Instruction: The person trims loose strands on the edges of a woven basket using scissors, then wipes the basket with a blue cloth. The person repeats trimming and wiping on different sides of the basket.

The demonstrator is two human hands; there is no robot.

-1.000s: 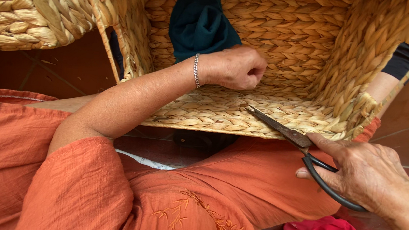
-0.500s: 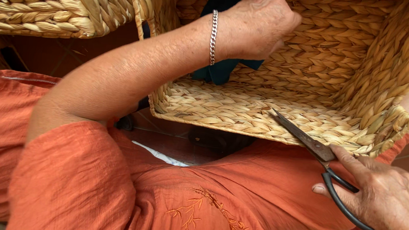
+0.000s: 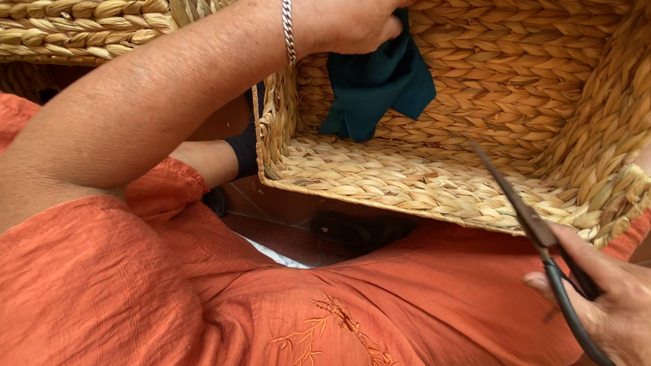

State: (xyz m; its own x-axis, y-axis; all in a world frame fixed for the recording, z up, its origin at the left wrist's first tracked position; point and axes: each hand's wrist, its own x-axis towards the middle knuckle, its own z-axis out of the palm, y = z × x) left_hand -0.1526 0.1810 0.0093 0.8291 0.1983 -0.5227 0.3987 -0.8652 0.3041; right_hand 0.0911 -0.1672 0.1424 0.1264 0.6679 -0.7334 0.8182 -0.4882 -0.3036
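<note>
Left hand [image 3: 348,8] clutches cloth [image 3: 377,85] — right hand [image 3: 632,316] holds scissors [image 3: 541,233]

Left hand [image 3: 352,9] clenched, right hand [image 3: 632,312] fingers curled.

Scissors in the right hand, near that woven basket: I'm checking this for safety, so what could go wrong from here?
1. The black-handled scissors in the right hand point their closed blades into the woven straw basket; a slip could nick the weave.
2. The left hand presses a dark teal cloth inside the same basket, so the tips could jab it if either hand moves closer.
3. The basket rests on orange-clad legs, beneath the blades.
</note>
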